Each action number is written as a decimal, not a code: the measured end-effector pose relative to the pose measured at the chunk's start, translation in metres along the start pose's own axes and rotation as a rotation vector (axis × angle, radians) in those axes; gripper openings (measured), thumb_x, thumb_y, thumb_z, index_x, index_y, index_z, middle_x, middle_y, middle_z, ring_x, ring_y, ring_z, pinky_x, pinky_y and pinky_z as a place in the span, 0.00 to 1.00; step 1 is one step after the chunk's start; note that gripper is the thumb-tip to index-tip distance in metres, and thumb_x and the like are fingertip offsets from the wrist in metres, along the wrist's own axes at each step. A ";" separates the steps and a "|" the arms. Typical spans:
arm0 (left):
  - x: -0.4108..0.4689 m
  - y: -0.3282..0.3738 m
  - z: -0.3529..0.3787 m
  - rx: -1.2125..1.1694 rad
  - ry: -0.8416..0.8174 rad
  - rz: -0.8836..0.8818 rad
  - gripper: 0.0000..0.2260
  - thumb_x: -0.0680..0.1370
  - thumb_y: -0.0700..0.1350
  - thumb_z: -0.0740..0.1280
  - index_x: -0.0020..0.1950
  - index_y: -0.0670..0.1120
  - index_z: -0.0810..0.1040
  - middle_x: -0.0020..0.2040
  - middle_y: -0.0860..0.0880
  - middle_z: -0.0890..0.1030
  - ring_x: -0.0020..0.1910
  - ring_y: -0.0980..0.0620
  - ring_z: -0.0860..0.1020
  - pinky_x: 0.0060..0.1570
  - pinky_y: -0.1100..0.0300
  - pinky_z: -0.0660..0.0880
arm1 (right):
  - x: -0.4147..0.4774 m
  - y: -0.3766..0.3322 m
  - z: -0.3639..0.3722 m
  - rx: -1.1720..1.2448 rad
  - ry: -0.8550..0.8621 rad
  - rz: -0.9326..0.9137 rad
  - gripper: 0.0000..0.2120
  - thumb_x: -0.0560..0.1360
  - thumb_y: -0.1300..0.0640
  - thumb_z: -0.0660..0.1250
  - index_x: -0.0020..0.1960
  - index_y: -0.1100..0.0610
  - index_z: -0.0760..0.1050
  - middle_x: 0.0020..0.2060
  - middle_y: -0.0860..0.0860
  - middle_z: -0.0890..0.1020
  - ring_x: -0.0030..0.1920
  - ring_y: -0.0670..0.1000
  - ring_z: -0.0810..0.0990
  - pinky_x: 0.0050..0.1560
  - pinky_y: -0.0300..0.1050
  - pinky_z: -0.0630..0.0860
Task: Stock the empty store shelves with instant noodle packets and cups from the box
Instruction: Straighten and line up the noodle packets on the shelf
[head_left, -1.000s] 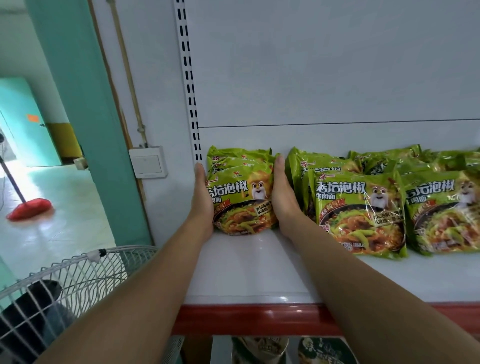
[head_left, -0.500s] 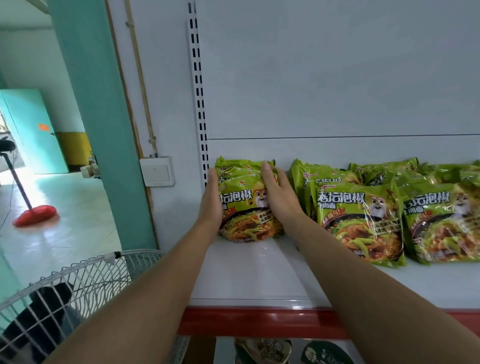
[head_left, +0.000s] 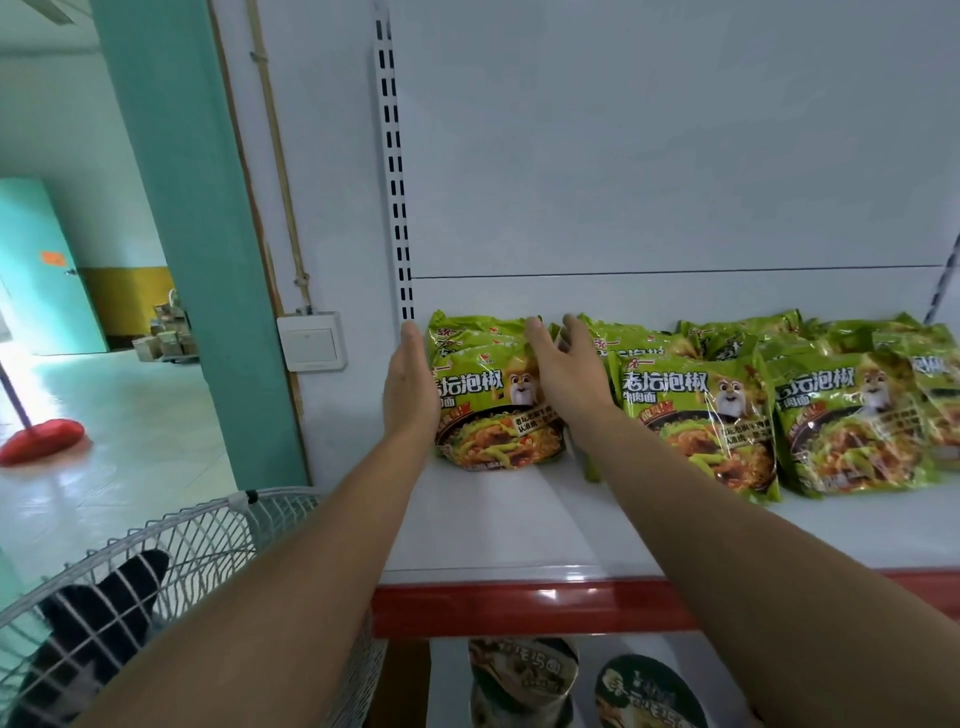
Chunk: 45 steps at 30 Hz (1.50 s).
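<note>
The leftmost stack of green instant noodle packets (head_left: 485, 415) sits at the left end of the white shelf (head_left: 493, 525), close to the back panel, with its printed front leaning toward the aisle. The left hand (head_left: 410, 387) stands flat against the stack's left side, fingers straight and together, gripping nothing. The right hand (head_left: 566, 374) lies against the stack's right side. Its fingers are straight and a little spread, the forefinger along the stack's upper right corner and the others reaching toward the gap beside it. It has hold of nothing either.

Just to the right, a second stack of the same packets (head_left: 696, 415) leans the same way, and a third stack (head_left: 857, 421) follows, with more green packets behind and past it. A red strip (head_left: 519, 603) runs along the shelf's front edge. Below it, two noodle cups (head_left: 522, 675) show on the lower shelf. A slotted upright (head_left: 395, 171) rises behind the left hand. Farther left are a wall switch (head_left: 311, 340), a teal pillar (head_left: 197, 208), a wire fan guard (head_left: 182, 545) and a red mop (head_left: 44, 441) on the floor.
</note>
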<state>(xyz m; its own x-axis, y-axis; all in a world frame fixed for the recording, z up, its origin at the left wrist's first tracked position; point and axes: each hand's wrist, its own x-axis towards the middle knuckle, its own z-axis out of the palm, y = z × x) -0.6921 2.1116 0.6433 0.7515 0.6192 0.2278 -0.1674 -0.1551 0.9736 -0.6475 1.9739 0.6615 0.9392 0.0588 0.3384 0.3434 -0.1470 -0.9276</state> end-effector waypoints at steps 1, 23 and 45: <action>-0.003 0.001 -0.003 0.013 0.022 0.022 0.31 0.79 0.69 0.48 0.71 0.51 0.72 0.69 0.49 0.75 0.69 0.46 0.72 0.69 0.44 0.68 | -0.001 -0.002 -0.002 -0.026 0.013 -0.005 0.33 0.79 0.40 0.60 0.79 0.53 0.55 0.76 0.52 0.63 0.75 0.53 0.64 0.73 0.56 0.64; -0.108 0.005 0.061 0.291 -0.608 -0.116 0.35 0.76 0.52 0.72 0.77 0.40 0.61 0.72 0.44 0.70 0.69 0.43 0.70 0.63 0.54 0.68 | -0.063 -0.008 -0.137 -0.625 0.237 0.096 0.15 0.77 0.59 0.66 0.63 0.56 0.74 0.48 0.50 0.79 0.40 0.48 0.79 0.37 0.42 0.75; -0.132 0.012 0.100 -0.077 -0.445 -0.106 0.33 0.67 0.41 0.80 0.65 0.48 0.66 0.55 0.53 0.77 0.48 0.57 0.76 0.49 0.60 0.71 | -0.064 0.031 -0.159 -0.365 0.300 -0.270 0.25 0.74 0.41 0.69 0.67 0.51 0.72 0.63 0.47 0.74 0.63 0.50 0.71 0.65 0.52 0.70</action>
<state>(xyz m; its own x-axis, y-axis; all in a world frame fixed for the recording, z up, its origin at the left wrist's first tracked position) -0.7293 1.9515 0.6234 0.9651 0.2350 0.1154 -0.1089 -0.0405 0.9932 -0.6960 1.8083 0.6368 0.7589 -0.1348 0.6371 0.5019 -0.5022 -0.7042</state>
